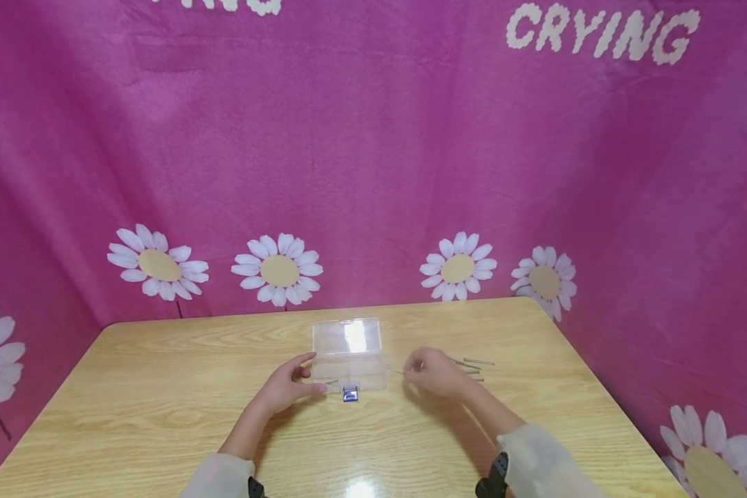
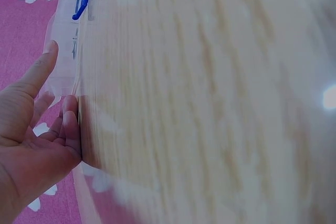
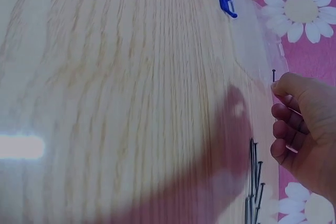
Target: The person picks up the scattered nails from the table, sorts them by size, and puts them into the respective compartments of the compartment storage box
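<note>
A clear plastic box (image 1: 350, 373) lies on the table, its lid (image 1: 336, 337) tipped back and a blue latch (image 1: 350, 394) at the front. Against the box's left end rests my left hand (image 1: 284, 387), thumb extended along the front and forefinger near the back corner. Beside that thumb, metal nails (image 2: 74, 45) show inside the box. To the right of the box, my right hand (image 1: 434, 373) pinches a nail (image 3: 273, 74) between thumb and forefinger, its headed end sticking out; the other fingers are curled. Several loose nails (image 3: 256, 179) lie behind this hand.
The wooden table (image 1: 180, 387) has its far edge close to a pink curtain (image 1: 373, 173) printed with daisies. The curtain also stands at both sides. Bright light reflects off the lid and the table's front.
</note>
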`<action>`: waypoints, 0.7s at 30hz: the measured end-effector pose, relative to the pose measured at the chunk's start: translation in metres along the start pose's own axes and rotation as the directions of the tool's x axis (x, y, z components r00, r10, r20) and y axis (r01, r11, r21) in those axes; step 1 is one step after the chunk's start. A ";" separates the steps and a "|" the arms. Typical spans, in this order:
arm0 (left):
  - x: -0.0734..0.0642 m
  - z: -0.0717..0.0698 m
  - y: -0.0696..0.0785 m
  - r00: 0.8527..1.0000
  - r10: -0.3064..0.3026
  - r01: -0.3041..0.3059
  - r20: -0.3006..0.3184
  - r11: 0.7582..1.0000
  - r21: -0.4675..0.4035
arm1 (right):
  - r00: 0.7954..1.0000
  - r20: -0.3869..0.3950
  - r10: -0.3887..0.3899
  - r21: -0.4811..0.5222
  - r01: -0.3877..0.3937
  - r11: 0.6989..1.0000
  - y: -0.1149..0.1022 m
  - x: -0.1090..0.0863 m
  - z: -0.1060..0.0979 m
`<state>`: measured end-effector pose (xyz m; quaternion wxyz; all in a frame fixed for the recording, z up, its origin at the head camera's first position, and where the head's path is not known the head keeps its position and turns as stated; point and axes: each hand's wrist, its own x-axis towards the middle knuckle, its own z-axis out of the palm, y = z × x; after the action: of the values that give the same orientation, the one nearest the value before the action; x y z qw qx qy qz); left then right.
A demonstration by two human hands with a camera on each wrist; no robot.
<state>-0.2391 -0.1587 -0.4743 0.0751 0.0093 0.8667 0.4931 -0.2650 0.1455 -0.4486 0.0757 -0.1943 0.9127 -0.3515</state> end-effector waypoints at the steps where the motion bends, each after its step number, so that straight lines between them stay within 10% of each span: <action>1: 0.000 0.000 0.000 1.000 0.001 -0.001 0.000 1.000 0.000 | 1.000 0.002 0.001 -0.003 -0.001 1.000 -0.001 0.001 0.001; 21: 0.001 0.001 -0.001 1.000 -0.003 0.003 -0.002 1.000 -0.013 | 0.994 0.058 -0.092 -0.003 0.092 0.996 -0.032 0.018 0.018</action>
<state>-0.2400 -0.1580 -0.4759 0.0752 0.0072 0.8635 0.4986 -0.2669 0.1055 -0.4409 0.0853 -0.2464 0.9013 -0.3460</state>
